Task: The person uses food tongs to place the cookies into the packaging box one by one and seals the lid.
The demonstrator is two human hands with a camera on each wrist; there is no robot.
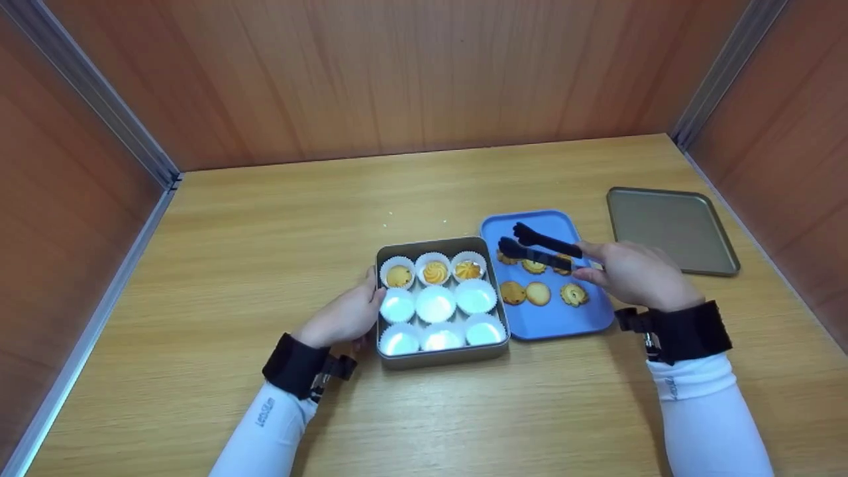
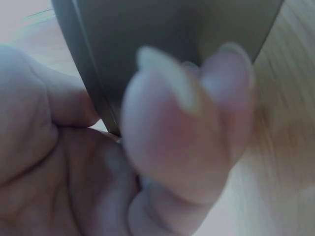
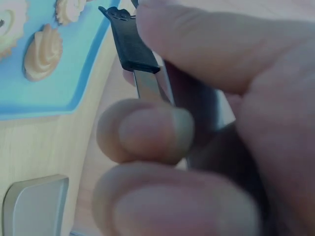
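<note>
My left hand [image 1: 341,317] holds the left side of a metal tin [image 1: 440,361], thumb at the rim, fingers curled against the outer wall [image 2: 157,29]. Inside stand rows of white paper cups [image 1: 435,304]. The far row's cups each have a cookie, among them a swirled one [image 1: 435,272]; the other cups are bare. Right of the tin, touching or nearly so, lies a blue tray [image 1: 556,322] with several cookies [image 1: 574,295]. My right hand [image 1: 642,277] grips black-tipped tongs [image 1: 548,244] over it; their tips are spread, with nothing seen between them.
A brownish-grey shallow metal tray or lid [image 1: 670,228] lies at the right, beyond my right hand. A few white crumbs [image 1: 444,221] dot the table behind the tin. Wood panels [image 1: 424,79] wall in the table at the back and both sides.
</note>
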